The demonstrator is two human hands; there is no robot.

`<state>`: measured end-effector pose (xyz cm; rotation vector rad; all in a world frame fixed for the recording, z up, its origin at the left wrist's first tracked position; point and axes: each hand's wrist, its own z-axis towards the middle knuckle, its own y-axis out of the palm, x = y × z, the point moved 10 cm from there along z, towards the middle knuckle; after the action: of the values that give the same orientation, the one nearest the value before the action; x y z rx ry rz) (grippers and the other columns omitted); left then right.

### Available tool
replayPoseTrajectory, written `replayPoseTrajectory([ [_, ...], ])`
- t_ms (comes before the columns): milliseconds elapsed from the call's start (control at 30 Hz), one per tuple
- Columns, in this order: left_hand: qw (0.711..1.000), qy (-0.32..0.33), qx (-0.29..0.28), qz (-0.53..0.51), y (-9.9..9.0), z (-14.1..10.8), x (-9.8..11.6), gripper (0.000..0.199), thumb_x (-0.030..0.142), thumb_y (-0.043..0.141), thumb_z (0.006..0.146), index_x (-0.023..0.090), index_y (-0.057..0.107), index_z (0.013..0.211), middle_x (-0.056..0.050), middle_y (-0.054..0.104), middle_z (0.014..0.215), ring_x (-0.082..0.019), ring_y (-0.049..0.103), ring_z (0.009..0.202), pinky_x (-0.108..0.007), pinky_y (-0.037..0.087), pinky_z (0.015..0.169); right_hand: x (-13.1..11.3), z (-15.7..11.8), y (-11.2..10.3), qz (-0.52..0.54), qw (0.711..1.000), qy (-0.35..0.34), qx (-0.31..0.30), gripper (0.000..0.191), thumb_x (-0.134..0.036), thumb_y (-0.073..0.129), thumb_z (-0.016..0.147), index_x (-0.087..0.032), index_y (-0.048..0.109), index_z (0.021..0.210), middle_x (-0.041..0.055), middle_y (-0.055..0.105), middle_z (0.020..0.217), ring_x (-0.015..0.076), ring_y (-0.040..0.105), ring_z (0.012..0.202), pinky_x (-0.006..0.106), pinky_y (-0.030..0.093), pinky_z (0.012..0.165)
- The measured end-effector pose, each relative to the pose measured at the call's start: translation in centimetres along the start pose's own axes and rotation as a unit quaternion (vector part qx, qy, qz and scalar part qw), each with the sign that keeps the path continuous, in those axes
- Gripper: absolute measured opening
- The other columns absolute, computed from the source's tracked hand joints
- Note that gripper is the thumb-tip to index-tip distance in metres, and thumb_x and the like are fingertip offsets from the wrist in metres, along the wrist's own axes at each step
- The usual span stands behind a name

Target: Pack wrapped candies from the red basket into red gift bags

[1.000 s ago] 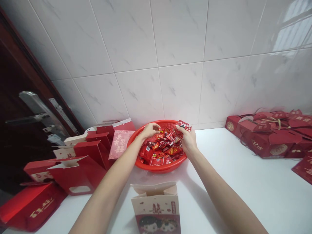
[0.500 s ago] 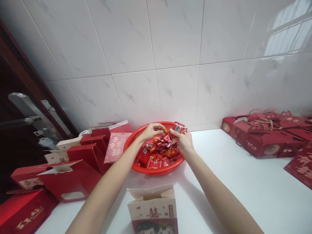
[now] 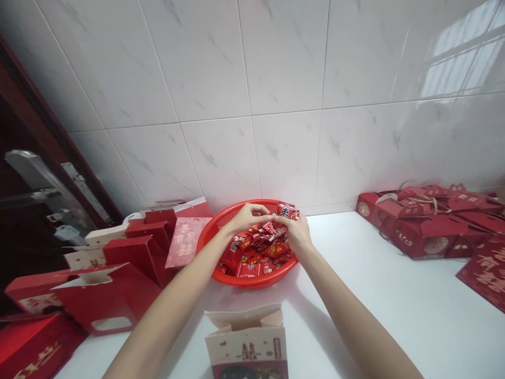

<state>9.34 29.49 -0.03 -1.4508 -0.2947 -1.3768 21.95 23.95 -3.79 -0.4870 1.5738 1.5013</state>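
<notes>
Two hands meet over a red basket (image 3: 252, 283) of wrapped sweets (image 3: 275, 248), in the middle of the frame.
To handle these sweets well, I think one should pinch each wrapper lightly by its edge and work low, so what slips falls inside the rim. The right hand (image 3: 299, 232) has its fingers closed on a red packet (image 3: 284, 211), above the basket's upper right part; the left hand (image 3: 246, 218) has curled fingers with a narrow gap, their tips near the right fingertips, but whether they hold something I cannot tell.
</notes>
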Motion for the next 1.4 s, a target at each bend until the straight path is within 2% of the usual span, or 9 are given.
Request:
replayPoseTrajectory([
  [133, 0.999, 0.003, 0.039, -0.021, -0.9, 0.2, 0.2, 0.037, 0.049, 0.080, 0.065, 0.015, 0.065, 0.068, 0.000, 0.065, 0.069, -0.014, 0.059, 0.067, -0.026, 0.048, 0.066, 1.0, 0.5, -0.3, 0.044, 0.998, 0.028, 0.018, 0.011, -0.015, 0.067, 0.052, -0.020, 0.060, 0.059, -0.0044, 0.066, 0.057, 0.0134, 0.060, 0.058, 0.023, 0.048, 0.056],
  [267, 0.996, -0.007, 0.064, -0.055, -1.5, 0.2, 0.5, 0.030, 0.041, 0.075, 0.066, 0.016, 0.059, 0.062, 0.001, 0.062, 0.064, -0.013, 0.058, 0.065, -0.026, 0.048, 0.067, 1.4, 0.6, -0.4, 0.060, 0.996, 0.055, 0.031, 0.011, -0.012, 0.065, 0.053, -0.020, 0.060, 0.058, -0.0046, 0.064, 0.055, 0.0124, 0.058, 0.055, 0.023, 0.048, 0.054],
  [433, 0.999, -0.017, 0.037, -0.036, -0.6, -0.5, 1.5, 0.027, 0.036, 0.074, 0.066, 0.017, 0.056, 0.061, 0.002, 0.060, 0.061, -0.012, 0.055, 0.060, -0.024, 0.045, 0.060, 2.1, 0.3, -0.2, 0.050, 0.991, 0.121, 0.021, 0.010, -0.011, 0.065, 0.060, -0.019, 0.062, 0.065, -0.0020, 0.068, 0.063, 0.0162, 0.064, 0.066, 0.028, 0.055, 0.062],
  [567, 0.999, -0.028, 0.035, -0.013, -0.3, -1.2, 1.3, 0.019, 0.027, 0.074, 0.064, 0.016, 0.060, 0.070, 0.001, 0.064, 0.068, -0.013, 0.058, 0.061, -0.025, 0.046, 0.059, 2.5, 0.0, -0.4, 0.030, 0.986, 0.160, 0.026, 0.004, -0.016, 0.065, 0.069, -0.020, 0.063, 0.069, -0.0022, 0.067, 0.064, 0.0149, 0.062, 0.065, 0.026, 0.053, 0.057],
  [733, 0.997, -0.001, 0.060, -0.054, -0.9, -1.4, 1.1, 0.023, 0.024, 0.074, 0.063, 0.016, 0.063, 0.081, -0.001, 0.069, 0.082, -0.016, 0.066, 0.078, -0.031, 0.053, 0.077, 1.8, -0.7, 1.5, 0.003, 0.986, 0.150, -0.068, 0.028, -0.014, 0.082, 0.054, -0.019, 0.067, 0.077, -0.0009, 0.071, 0.074, 0.0171, 0.067, 0.076, 0.026, 0.056, 0.063],
  [867, 0.996, 0.009, 0.077, -0.047, -1.0, -1.3, 0.7, 0.017, 0.019, 0.071, 0.064, 0.016, 0.063, 0.079, -0.002, 0.070, 0.081, -0.017, 0.067, 0.078, -0.032, 0.054, 0.080, 2.1, -1.2, 2.7, -0.006, 0.978, 0.155, -0.137, 0.041, -0.013, 0.088, 0.044, -0.017, 0.066, 0.079, 0.0006, 0.071, 0.076, 0.0203, 0.069, 0.079, 0.031, 0.059, 0.068],
  [1167, 0.991, 0.039, 0.102, 0.073, -0.1, -1.2, 1.2, 0.020, 0.015, 0.054, 0.070, 0.017, 0.070, 0.082, -0.004, 0.075, 0.087, -0.019, 0.068, 0.085, -0.029, 0.052, 0.081, 2.8, -0.7, 2.1, -0.020, 0.980, 0.158, -0.119, 0.028, -0.006, 0.077, 0.053, -0.017, 0.065, 0.076, 0.0011, 0.070, 0.069, 0.0170, 0.067, 0.067, 0.028, 0.059, 0.059],
  [1300, 0.981, -0.060, 0.113, 0.145, -1.6, -1.4, -1.2, 0.022, 0.019, 0.049, 0.074, 0.016, 0.069, 0.083, -0.004, 0.073, 0.081, -0.017, 0.065, 0.075, -0.026, 0.049, 0.071, 2.4, -0.4, 1.4, -0.022, 0.987, 0.136, -0.079, 0.024, -0.005, 0.074, 0.056, -0.017, 0.064, 0.074, 0.0010, 0.070, 0.070, 0.0162, 0.067, 0.065, 0.027, 0.058, 0.058],
  [1400, 0.958, -0.180, -0.017, 0.223, -0.4, -2.3, -4.5, 0.017, 0.022, 0.053, 0.072, 0.017, 0.069, 0.073, -0.001, 0.069, 0.067, -0.017, 0.062, 0.066, -0.024, 0.045, 0.060, 2.2, -0.1, 1.0, -0.028, 0.991, 0.121, -0.057, 0.023, -0.007, 0.074, 0.056, -0.018, 0.063, 0.073, 0.0006, 0.069, 0.069, 0.0161, 0.067, 0.066, 0.027, 0.057, 0.058],
])
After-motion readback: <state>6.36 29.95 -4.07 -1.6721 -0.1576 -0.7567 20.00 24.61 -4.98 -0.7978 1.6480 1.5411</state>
